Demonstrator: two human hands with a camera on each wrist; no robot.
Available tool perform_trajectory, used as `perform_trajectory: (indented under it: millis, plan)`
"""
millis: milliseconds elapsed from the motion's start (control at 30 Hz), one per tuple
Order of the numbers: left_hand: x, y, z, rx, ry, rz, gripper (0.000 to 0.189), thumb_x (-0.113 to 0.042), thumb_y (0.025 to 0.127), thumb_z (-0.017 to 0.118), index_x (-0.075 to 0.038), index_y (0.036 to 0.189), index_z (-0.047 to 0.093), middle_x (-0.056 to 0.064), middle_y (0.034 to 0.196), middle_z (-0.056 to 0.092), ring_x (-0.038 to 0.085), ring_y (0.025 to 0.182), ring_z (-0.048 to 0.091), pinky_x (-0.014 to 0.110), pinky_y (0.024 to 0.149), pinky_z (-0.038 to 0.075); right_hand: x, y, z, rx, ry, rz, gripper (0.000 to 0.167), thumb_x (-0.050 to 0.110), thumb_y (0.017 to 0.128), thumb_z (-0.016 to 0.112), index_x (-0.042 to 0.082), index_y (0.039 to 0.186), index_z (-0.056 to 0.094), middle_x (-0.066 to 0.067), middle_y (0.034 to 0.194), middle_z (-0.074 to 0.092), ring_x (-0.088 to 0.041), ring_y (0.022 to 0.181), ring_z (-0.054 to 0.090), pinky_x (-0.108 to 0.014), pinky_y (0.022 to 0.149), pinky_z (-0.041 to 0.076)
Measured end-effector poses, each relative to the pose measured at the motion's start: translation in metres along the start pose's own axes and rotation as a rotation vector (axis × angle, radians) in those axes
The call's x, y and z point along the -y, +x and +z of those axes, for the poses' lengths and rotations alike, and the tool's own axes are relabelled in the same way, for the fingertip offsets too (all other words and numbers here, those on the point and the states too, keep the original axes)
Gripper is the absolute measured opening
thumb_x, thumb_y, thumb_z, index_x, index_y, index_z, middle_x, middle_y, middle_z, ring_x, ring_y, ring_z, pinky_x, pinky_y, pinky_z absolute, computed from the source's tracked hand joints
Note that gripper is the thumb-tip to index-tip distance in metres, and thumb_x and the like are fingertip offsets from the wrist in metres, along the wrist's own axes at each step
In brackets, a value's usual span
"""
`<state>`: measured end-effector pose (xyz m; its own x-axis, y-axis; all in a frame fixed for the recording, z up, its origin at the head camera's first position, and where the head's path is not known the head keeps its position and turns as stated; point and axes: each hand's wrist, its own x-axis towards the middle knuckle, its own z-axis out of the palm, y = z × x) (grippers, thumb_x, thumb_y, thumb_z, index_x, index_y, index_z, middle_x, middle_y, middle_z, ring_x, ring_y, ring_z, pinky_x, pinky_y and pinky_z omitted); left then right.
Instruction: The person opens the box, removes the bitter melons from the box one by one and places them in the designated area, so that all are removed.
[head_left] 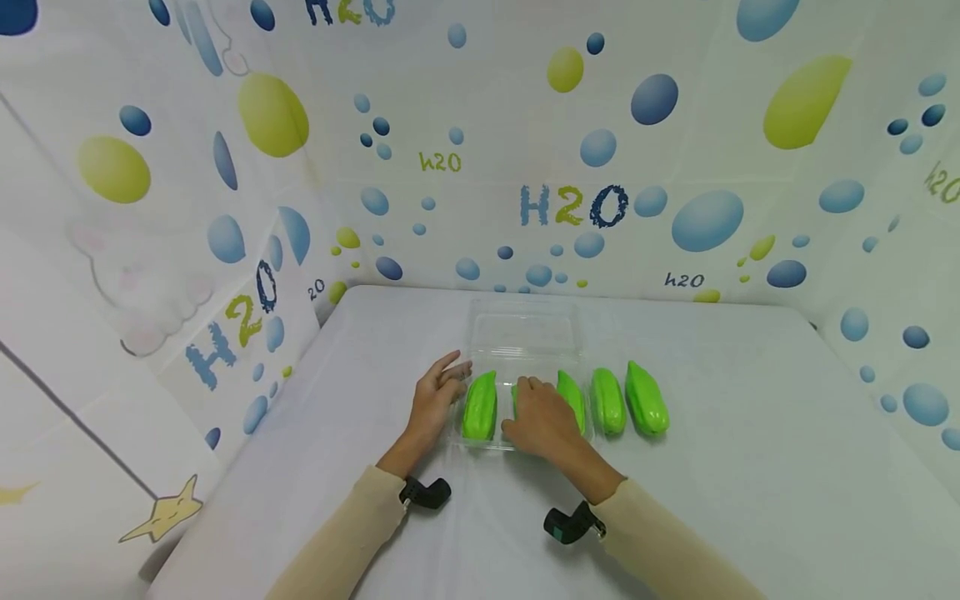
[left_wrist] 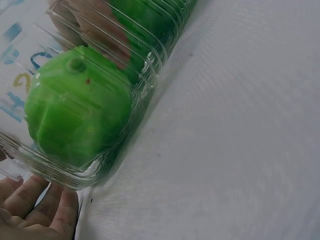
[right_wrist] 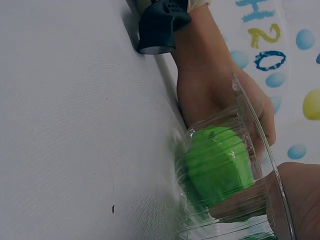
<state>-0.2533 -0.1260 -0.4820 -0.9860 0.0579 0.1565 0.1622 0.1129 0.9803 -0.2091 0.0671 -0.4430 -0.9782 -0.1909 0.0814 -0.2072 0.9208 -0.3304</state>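
Observation:
A clear plastic clamshell container (head_left: 491,447) lies on the table with its lid (head_left: 525,335) folded back. My right hand (head_left: 542,417) reaches into it and grips a long green vegetable (head_left: 515,402), mostly covered by the hand. To the left in the container lies another ribbed green vegetable (head_left: 480,407), whose round end shows large through the plastic in the left wrist view. A third green vegetable (head_left: 572,398) is on the right side of the container. My left hand (head_left: 431,402) rests at the left rim, its fingers (left_wrist: 62,212) loosely extended against the plastic.
Two more green vegetables, one upright-lying (head_left: 608,402) and one slightly slanted (head_left: 647,400), lie on the white table (head_left: 750,417) just right of the container. Patterned walls (head_left: 480,108) enclose the table at the back and sides.

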Motion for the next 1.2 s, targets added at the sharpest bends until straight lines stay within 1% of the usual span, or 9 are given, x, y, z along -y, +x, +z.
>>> perform_trajectory:
  millis: [233,300,433,567,700,833,933,1067,1200]
  plan:
    - [0.000,0.002,0.001,-0.002,-0.010,0.018,0.058,-0.004,0.095,0.051,-0.005,0.152,0.044,0.010,0.138,0.064,0.026,0.129,0.059,0.027,0.087,0.046,0.000,0.002,-0.001,0.023,-0.029,0.016,0.060,0.025,0.085,0.070,-0.007,0.133,0.054,-0.015,0.114,0.063,-0.031,0.101,0.061,-0.044,0.081,0.053]
    - [0.000,0.002,0.002,-0.006,-0.009,0.022,0.059,-0.003,0.094,0.051,-0.004,0.152,0.044,0.011,0.138,0.064,0.028,0.129,0.059,0.026,0.086,0.046,0.000,0.003,-0.001,0.027,-0.031,0.012,0.056,0.021,0.085,0.071,-0.007,0.131,0.056,-0.014,0.111,0.063,-0.029,0.097,0.061,-0.043,0.079,0.053]
    - [-0.001,0.003,0.002,0.000,-0.018,0.020,0.059,-0.002,0.094,0.050,-0.004,0.152,0.043,0.014,0.139,0.063,0.030,0.130,0.059,0.024,0.086,0.045,0.001,0.004,-0.002,0.023,-0.001,0.011,0.048,0.011,0.081,0.072,-0.005,0.124,0.059,-0.010,0.095,0.061,-0.025,0.084,0.058,-0.041,0.070,0.051]
    - [-0.002,0.003,0.002,0.021,-0.029,0.007,0.059,-0.001,0.096,0.049,-0.004,0.154,0.041,0.016,0.142,0.060,0.032,0.132,0.056,0.024,0.087,0.044,0.000,0.005,-0.003,0.019,0.031,0.019,0.050,0.005,0.080,0.073,-0.007,0.127,0.060,-0.008,0.090,0.061,-0.024,0.081,0.058,-0.040,0.068,0.051]
    - [-0.008,0.001,0.000,0.044,-0.039,-0.014,0.058,0.001,0.097,0.048,-0.001,0.154,0.038,0.019,0.143,0.058,0.035,0.133,0.055,0.026,0.086,0.045,0.000,0.005,-0.003,0.016,0.058,0.017,0.054,0.004,0.081,0.072,-0.008,0.131,0.058,-0.012,0.097,0.065,-0.024,0.084,0.060,-0.041,0.071,0.053]
    - [-0.025,-0.007,-0.002,0.060,-0.028,-0.017,0.058,0.004,0.096,0.049,0.001,0.153,0.039,0.023,0.142,0.057,0.038,0.132,0.055,0.029,0.085,0.045,0.000,0.004,-0.001,0.003,0.085,0.010,0.057,0.005,0.083,0.071,-0.008,0.136,0.057,-0.014,0.105,0.067,-0.023,0.085,0.061,-0.041,0.074,0.054]
    - [-0.035,-0.013,-0.002,0.056,-0.014,-0.011,0.058,0.004,0.095,0.049,0.002,0.152,0.040,0.024,0.142,0.057,0.038,0.132,0.055,0.028,0.087,0.046,-0.001,0.004,0.000,-0.007,0.101,0.004,0.056,0.007,0.084,0.070,-0.008,0.137,0.056,-0.012,0.100,0.066,-0.022,0.082,0.059,-0.041,0.073,0.053]
    - [-0.038,-0.016,-0.002,0.052,-0.012,-0.007,0.058,0.004,0.095,0.048,0.002,0.152,0.040,0.024,0.142,0.057,0.038,0.133,0.055,0.029,0.089,0.046,-0.001,0.004,0.000,-0.022,0.119,0.005,0.057,0.009,0.086,0.071,-0.007,0.138,0.055,-0.012,0.102,0.066,-0.022,0.083,0.057,-0.042,0.076,0.051]
    - [-0.038,-0.015,-0.003,0.055,-0.019,-0.011,0.058,0.003,0.095,0.049,0.001,0.153,0.040,0.023,0.142,0.057,0.038,0.133,0.054,0.030,0.090,0.046,0.000,0.004,-0.002,-0.033,0.130,0.001,0.058,0.011,0.087,0.071,-0.005,0.140,0.055,-0.014,0.113,0.067,-0.022,0.089,0.059,-0.043,0.081,0.052]
